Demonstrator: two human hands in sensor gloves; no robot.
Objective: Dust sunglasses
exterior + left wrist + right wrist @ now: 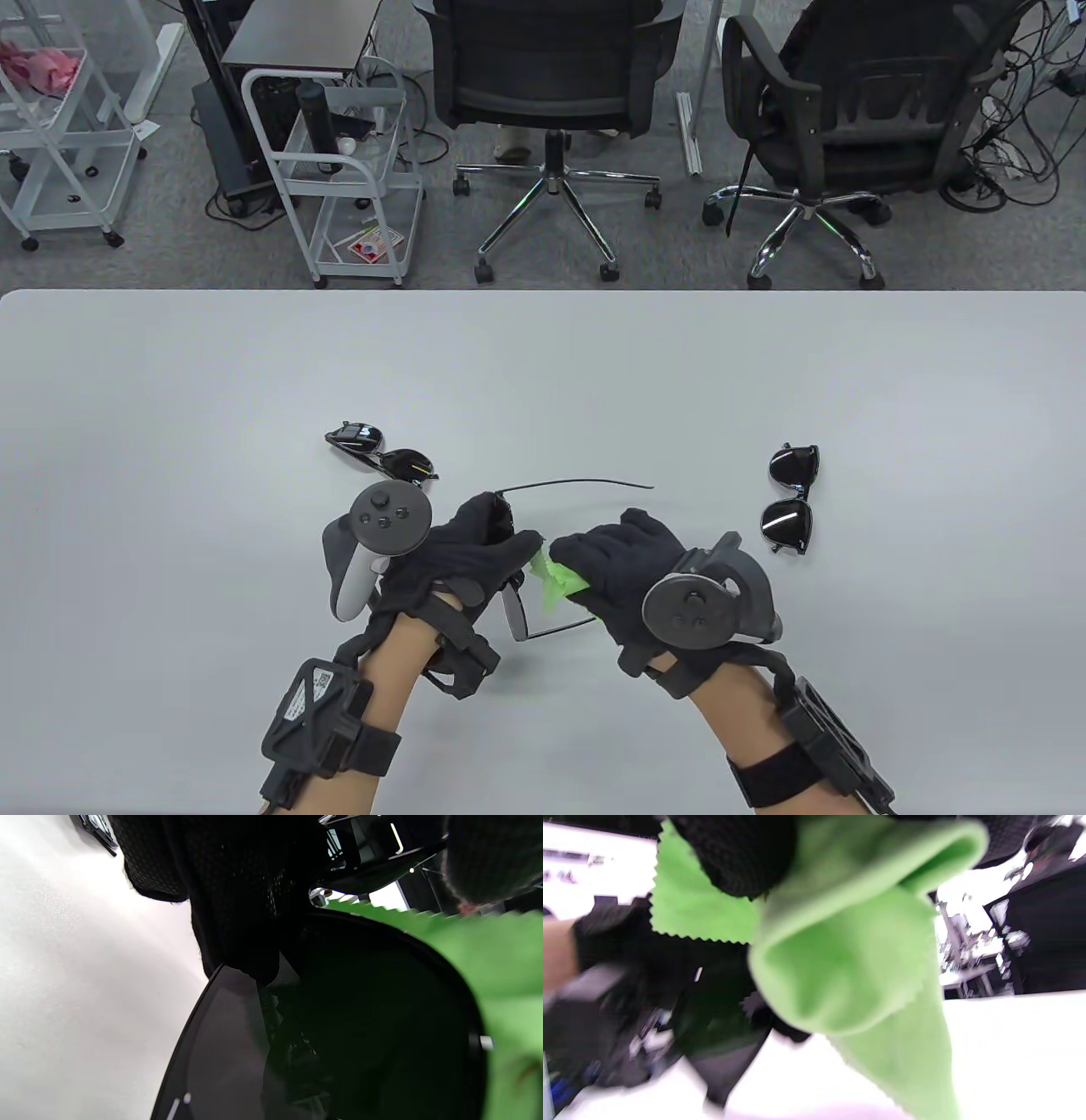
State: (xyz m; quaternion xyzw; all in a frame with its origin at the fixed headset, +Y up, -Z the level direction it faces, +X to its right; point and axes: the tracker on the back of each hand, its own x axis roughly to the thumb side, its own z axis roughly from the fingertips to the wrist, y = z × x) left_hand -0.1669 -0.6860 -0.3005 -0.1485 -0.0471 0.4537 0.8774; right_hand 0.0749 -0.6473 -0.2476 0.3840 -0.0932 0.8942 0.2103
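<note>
My left hand [475, 552] grips a pair of black sunglasses [517, 607] above the table, its temple arms [585, 485] spread open. The dark lens [360, 1027] fills the left wrist view. My right hand [615, 560] holds a green cleaning cloth [556, 581] against the sunglasses. The cloth [848, 959] shows bunched under the gloved fingers [742, 853] in the right wrist view, and it also lies over the lens edge in the left wrist view [500, 955].
A second pair of sunglasses [382, 454] lies folded on the white table [170, 424] just beyond my left hand. A third pair [792, 499] lies to the right of my right hand. Office chairs and a cart stand past the table's far edge.
</note>
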